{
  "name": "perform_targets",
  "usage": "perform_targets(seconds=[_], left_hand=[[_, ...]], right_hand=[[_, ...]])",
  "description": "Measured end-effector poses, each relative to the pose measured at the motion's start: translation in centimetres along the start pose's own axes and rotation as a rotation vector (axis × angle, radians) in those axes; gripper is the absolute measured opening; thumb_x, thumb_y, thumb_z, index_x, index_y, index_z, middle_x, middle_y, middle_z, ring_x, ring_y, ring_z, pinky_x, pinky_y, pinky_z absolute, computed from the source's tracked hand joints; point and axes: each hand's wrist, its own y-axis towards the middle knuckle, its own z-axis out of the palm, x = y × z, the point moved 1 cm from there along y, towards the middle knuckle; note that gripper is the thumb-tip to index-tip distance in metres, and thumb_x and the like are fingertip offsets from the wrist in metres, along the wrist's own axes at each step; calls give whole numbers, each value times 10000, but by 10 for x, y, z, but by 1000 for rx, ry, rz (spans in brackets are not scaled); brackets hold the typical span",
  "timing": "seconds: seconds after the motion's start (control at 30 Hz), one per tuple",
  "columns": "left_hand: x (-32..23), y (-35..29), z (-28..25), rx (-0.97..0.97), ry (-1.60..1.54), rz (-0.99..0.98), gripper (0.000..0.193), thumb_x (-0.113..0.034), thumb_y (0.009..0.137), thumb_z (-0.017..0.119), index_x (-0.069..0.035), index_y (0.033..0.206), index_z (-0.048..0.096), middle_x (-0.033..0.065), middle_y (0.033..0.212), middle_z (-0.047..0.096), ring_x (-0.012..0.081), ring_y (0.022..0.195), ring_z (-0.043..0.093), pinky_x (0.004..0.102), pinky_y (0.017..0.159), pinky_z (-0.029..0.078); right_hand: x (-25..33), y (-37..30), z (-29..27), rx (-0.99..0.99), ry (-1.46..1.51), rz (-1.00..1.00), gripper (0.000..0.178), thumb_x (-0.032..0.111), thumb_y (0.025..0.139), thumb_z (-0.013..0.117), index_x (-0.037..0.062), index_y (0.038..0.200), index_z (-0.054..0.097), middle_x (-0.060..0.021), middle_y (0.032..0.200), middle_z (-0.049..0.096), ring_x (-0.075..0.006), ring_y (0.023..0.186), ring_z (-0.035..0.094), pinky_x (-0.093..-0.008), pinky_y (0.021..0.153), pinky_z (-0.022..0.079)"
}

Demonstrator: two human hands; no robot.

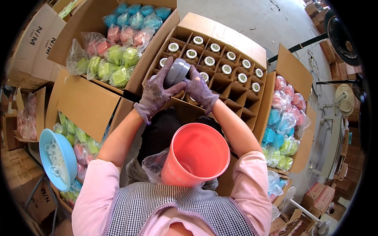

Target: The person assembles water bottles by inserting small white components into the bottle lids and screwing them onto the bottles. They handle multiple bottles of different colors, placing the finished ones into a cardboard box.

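Note:
Both my hands wear purple-grey knit gloves. My left hand (156, 91) grips a grey round container with a threaded rim (175, 73), fingers round its left and near sides. At the threaded end, my right hand (201, 89) presses its fingers to the container; whether it holds something small there is hidden. Below them lies an open carton with cardboard dividers (220, 29). Several bottles with white-rimmed round tops (209, 61) stand in its compartments, and some cells show no bottle. A coral-red bucket (199, 155) rests tilted on my lap beside clear plastic film (154, 165).
Left, a light-blue basin (73, 157) holds several white rings (57, 161). Cartons of bagged blue, pink and green pieces stand at the upper left (165, 35) and right (271, 92). Black fans (342, 39) stand at the far right on the grey floor (236, 15).

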Motion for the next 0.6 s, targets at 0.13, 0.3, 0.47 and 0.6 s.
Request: perform_targets(seconds=[0.13,0.3,0.47,0.6], left_hand=[[64,-15,-24,-139,-438,-254,639,-225,998,628,-112,1557,339,129,1321,606,231,1177,611,347,989,499],[91,-34,-33,-45,-807,-294,382,-123,1062,472,-31,1432,504,89,1310,622,163,1227,576,306,1084,431],[79,-31,-37,74,-715,-426,408,-358,1067,475,-12,1206,641,82,1159,685,149,1067,643,299,979,497],[139,-17,-28,278,-491,-369,600,-549,1033,446,-6,1031,702,72,956,728,148,908,684,301,857,546]], right_hand=[[12,8,-50,191,223,283,348,216,899,718,53,1198,651,-180,1024,710,-276,881,718,-351,841,581],[-121,-5,2,591,-1236,-108,381,222,908,643,182,1282,584,-162,1332,570,-383,1162,604,-469,915,549],[-107,3,-8,599,-1068,-101,548,307,859,687,193,1373,537,-207,1267,557,-379,1219,551,-465,980,512],[27,-12,-69,322,-929,-257,696,289,767,774,190,1403,510,-161,1125,621,-352,1038,633,-429,870,544]])
